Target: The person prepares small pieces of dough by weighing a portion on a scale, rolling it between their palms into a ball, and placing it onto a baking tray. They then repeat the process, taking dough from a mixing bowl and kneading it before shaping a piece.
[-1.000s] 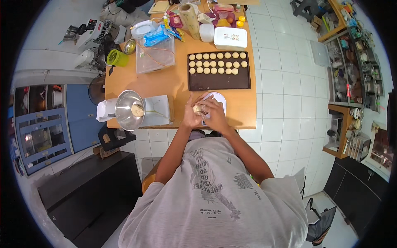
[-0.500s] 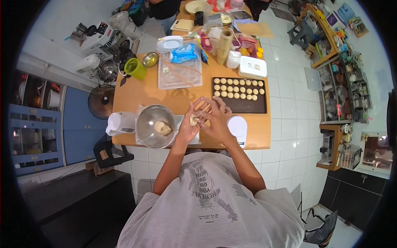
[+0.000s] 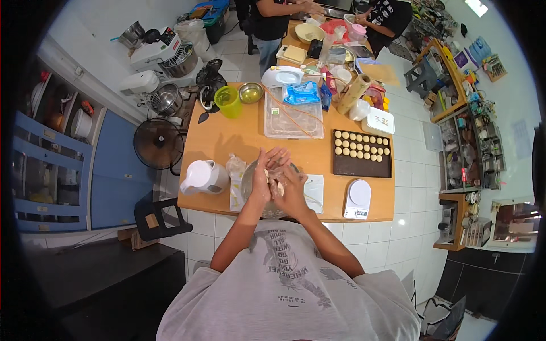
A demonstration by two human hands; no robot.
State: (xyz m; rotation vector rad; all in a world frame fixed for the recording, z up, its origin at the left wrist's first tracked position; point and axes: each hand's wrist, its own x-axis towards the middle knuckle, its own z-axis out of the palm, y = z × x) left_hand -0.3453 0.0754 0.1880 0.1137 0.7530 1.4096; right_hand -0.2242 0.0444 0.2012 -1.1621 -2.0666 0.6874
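Note:
My left hand (image 3: 261,176) is cupped around sticky pale dough (image 3: 280,187), its upper fingers curved outward. My right hand (image 3: 291,184) presses against that dough with bent, dough-smeared fingers. Both are above a steel bowl (image 3: 247,184), which they mostly hide. The bowl rests near a white flat item (image 3: 314,194) at the table's front edge. To the left stand a white jug (image 3: 199,177) and a crumpled clear bag (image 3: 235,164). At right are a white kitchen scale (image 3: 358,193) and a dark tray (image 3: 362,167) with several small round dough pieces.
On the wooden table (image 3: 224,140) are a clear plastic box (image 3: 284,124), blue pack (image 3: 301,92), green cup (image 3: 228,102), oil bowl (image 3: 250,92) and paper roll (image 3: 352,94). Two people (image 3: 267,14) (image 3: 388,20) stand at the far end. A fan (image 3: 158,144) is at left.
My hands have moved left from near the scale to over the steel bowl, still working the dough. The view has shifted, bringing the two people at the far end into sight.

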